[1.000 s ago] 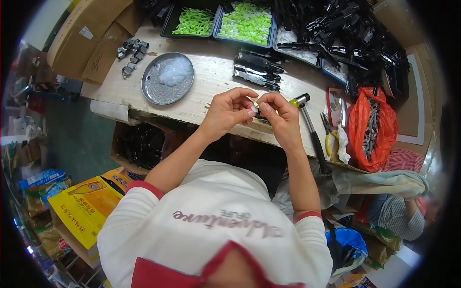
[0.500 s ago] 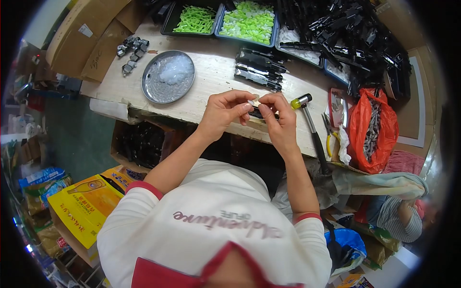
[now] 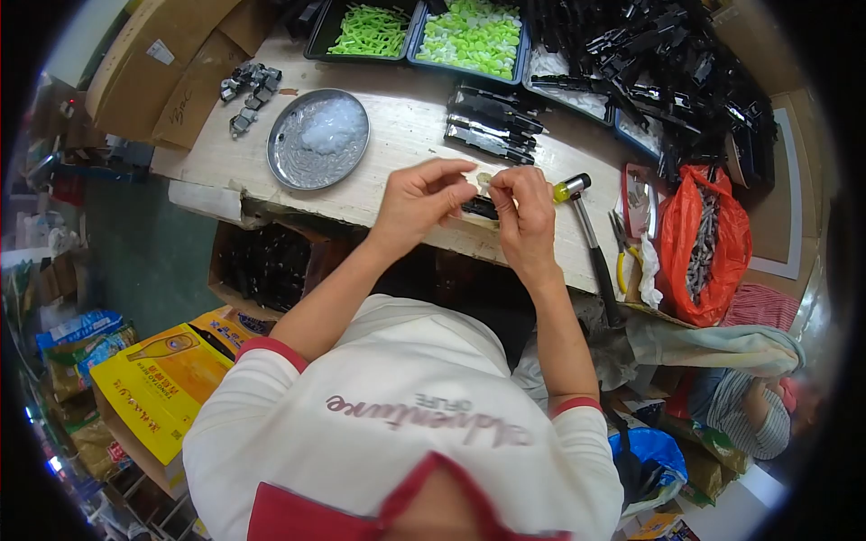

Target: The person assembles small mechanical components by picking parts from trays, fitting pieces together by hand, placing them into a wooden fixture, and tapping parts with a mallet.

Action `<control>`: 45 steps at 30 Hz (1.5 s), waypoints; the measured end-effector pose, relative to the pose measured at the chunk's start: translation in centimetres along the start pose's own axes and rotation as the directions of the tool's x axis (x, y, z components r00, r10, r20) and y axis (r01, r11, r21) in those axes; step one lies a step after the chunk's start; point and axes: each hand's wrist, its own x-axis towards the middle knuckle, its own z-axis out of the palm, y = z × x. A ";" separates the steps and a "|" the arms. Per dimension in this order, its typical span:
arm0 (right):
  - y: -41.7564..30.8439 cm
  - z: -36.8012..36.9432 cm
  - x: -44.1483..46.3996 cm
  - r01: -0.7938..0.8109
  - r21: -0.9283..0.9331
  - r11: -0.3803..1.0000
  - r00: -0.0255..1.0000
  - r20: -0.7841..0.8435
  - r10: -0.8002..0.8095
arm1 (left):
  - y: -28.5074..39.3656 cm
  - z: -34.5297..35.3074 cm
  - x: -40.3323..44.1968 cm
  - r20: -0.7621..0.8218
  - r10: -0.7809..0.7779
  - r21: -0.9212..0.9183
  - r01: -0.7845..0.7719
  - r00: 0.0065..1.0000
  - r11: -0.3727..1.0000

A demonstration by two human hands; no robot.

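Note:
My right hand [image 3: 525,212] pinches a small pale, translucent piece [image 3: 484,179] between thumb and fingertips above the table's front edge. Just to its left is my left hand [image 3: 419,203], its thumb and index finger parted with nothing visible between them. A black plastic part [image 3: 481,207] lies under and between both hands, partly covered by them. Beyond the hands, several long black plastic parts [image 3: 492,126] lie side by side on the white table [image 3: 397,135]. A hammer [image 3: 586,234] with a yellow-green face rests right of my right hand.
A round metal tray [image 3: 280,162] holds translucent bits. Grey metal pieces [image 3: 253,88] sit left of it. Bins of green parts [image 3: 365,32] and green-white parts [image 3: 469,41] stand behind. Yellow-handled pliers [image 3: 622,261] and a red bag [image 3: 677,243] of metal pieces are at right.
My hands have drawn slightly apart. The left finger and thumb have separated from the pale piece, which stays in my right fingertips.

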 end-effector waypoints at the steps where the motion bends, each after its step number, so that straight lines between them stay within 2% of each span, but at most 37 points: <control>1: 0.4 0.0 -0.2 0.002 -0.062 0.998 1.000 0.027 0.000 | 0.1 -0.2 0.2 -0.039 0.009 -0.021 -0.010 0.999 1.000; 2: 0.6 0.1 -0.4 -0.001 -0.062 0.998 1.000 0.029 0.003 | 0.1 -0.7 0.5 -0.039 0.006 -0.022 -0.007 0.999 1.000; 4: 0.9 0.4 -0.8 0.016 -0.146 0.989 0.992 0.126 0.003 | -0.3 -1.7 1.1 0.029 0.074 0.185 -0.078 0.997 0.980; 6: 1.0 0.7 -1.0 0.014 -0.162 0.987 0.988 0.152 0.011 | -1.0 -1.7 1.5 0.033 0.071 0.237 -0.077 0.997 0.969; 8: 0.9 1.1 -1.1 0.011 -0.179 0.984 0.984 0.177 0.021 | -1.6 -1.8 1.8 0.078 0.085 0.424 -0.110 0.993 0.899; 12: 1.3 2.0 -1.1 0.060 -0.232 0.971 0.985 0.174 -0.019 | -2.3 -1.6 2.2 0.101 0.054 0.468 -0.095 0.993 0.879; 16: 1.4 2.1 -1.2 0.109 -0.293 0.950 0.980 0.194 -0.053 | -2.2 -1.7 2.4 0.147 0.089 0.565 -0.158 0.985 0.810; 18: 1.4 2.0 -1.2 0.078 -0.252 0.965 0.984 0.176 -0.034 | -1.9 -1.5 2.6 0.171 0.094 0.602 -0.179 0.981 0.778; 20: 1.4 1.8 -1.1 0.045 -0.211 0.976 0.987 0.157 -0.012 | -1.7 -1.2 3.0 0.269 0.168 0.769 -0.317 0.948 0.555; 21: 1.5 1.6 -1.1 0.016 -0.167 0.986 0.987 0.162 0.011 | -1.5 -0.9 3.2 0.270 0.166 0.770 -0.317 0.948 0.555; 23: 1.7 1.1 -1.0 -0.014 -0.121 0.993 0.986 0.165 0.034 | -1.1 -0.5 3.6 0.265 0.076 0.854 -0.271 0.961 0.444; 26: 2.7 -0.7 -0.7 -0.041 -0.074 0.996 0.994 0.102 0.048 | -0.5 -0.3 3.9 0.297 0.019 0.874 -0.280 0.955 0.396; 27: 3.3 -1.7 -0.7 -0.105 -0.021 0.994 0.993 0.060 0.106 | -0.1 -0.2 4.0 0.306 0.024 0.872 -0.290 0.952 0.395; 29: 4.7 -4.3 -0.7 -0.164 0.020 0.986 0.986 0.008 0.164 | 0.7 -0.2 4.4 0.297 -0.122 0.846 -0.202 0.947 0.493; 30: 5.4 -5.8 -0.8 -0.225 -0.053 0.973 0.974 -0.046 0.223 | 0.9 0.1 5.0 0.312 -0.115 0.842 -0.218 0.943 0.494; 32: 7.4 -8.7 -1.1 -0.287 -0.131 0.949 0.955 -0.113 0.274 | 1.2 0.7 6.5 0.386 0.126 0.771 -0.395 0.914 0.499; 33: 8.8 -10.1 -1.6 -0.323 -0.271 0.907 0.946 -0.132 0.297 | 1.8 1.7 7.6 0.406 0.184 0.753 -0.442 0.895 0.488; 34: 10.1 -11.1 -2.0 -0.354 -0.403 0.844 0.935 -0.154 0.318 | 2.1 2.8 9.2 0.432 0.256 0.751 -0.502 0.865 0.429; 36: 12.5 -12.7 -2.8 -0.369 -0.457 0.810 0.930 -0.172 0.326 | 1.9 4.8 12.9 0.493 0.384 0.726 -0.612 0.781 0.315; 37: 13.2 -13.2 -2.8 -0.382 -0.505 0.774 0.924 -0.186 0.335 | 2.4 6.0 14.5 0.531 0.301 0.759 -0.602 0.792 0.247; 38: 13.5 -13.6 -2.8 -0.387 -0.508 0.770 0.922 -0.195 0.334 | 2.2 6.9 16.0 0.538 0.303 0.753 -0.610 0.786 0.246; 40: 13.9 -14.5 -3.0 -0.419 -0.589 0.691 0.904 -0.201 0.377 | 1.6 8.6 18.5 0.589 0.264 0.779 -0.624 0.764 0.067; 41: 14.1 -14.9 -3.2 -0.431 -0.594 0.679 0.898 -0.212 0.385 | 1.8 9.2 19.0 0.601 0.261 0.768 -0.636 0.755 0.072; 43: 14.6 -15.6 -3.5 -0.480 -0.546 0.687 0.874 -0.231 0.427 | 2.3 10.0 19.8 0.563 0.099 0.827 -0.559 0.821 -0.065; 45: 14.5 -15.7 -3.6 -0.499 -0.551 0.669 0.862 -0.238 0.447 | 2.3 10.0 20.7 0.601 0.081 0.799 -0.597 0.795 -0.071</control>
